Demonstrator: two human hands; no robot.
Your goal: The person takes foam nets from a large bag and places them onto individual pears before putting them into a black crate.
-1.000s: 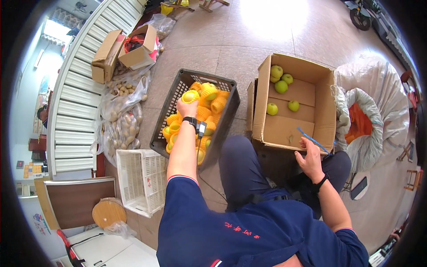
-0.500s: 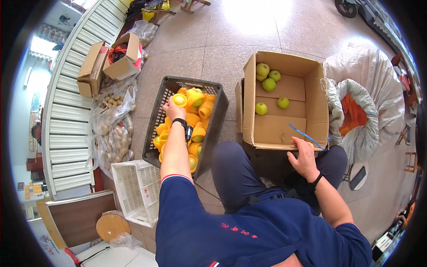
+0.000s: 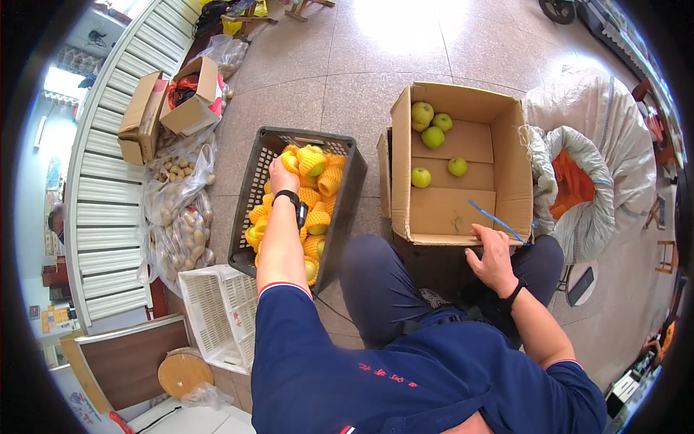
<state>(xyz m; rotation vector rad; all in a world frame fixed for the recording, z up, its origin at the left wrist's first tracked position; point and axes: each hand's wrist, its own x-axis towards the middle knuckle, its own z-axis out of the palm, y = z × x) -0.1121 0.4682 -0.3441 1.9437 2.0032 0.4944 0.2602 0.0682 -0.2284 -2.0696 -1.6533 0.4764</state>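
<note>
My left hand (image 3: 280, 176) reaches into the far part of a black plastic crate (image 3: 363, 177). Its fingers are closed round a green apple in a yellow foam net (image 3: 290, 160), partly hidden by the hand. Several more net-wrapped green apples (image 3: 313, 162) fill the crate around it. At the near edge of an open cardboard box (image 3: 463, 237), my right hand (image 3: 493, 259) rests with fingers loosely bent and thumb apart, holding nothing. Several bare green apples (image 3: 432, 137) lie in that box, mostly toward its far left. A blue strap (image 3: 497, 220) slants over its near right corner.
Right of the box stands a large white woven sack (image 3: 578, 217) with orange inside. A white plastic basket (image 3: 217, 318) sits at the crate's near left. Bags of potatoes (image 3: 188, 239) and small cardboard boxes (image 3: 189, 98) line the left wall. A dark phone (image 3: 580, 287) lies at the right.
My left hand has lowered the net-wrapped apple in among the others in the crate. My right hand has stayed at the box edge. The whole view has shifted slightly.
</note>
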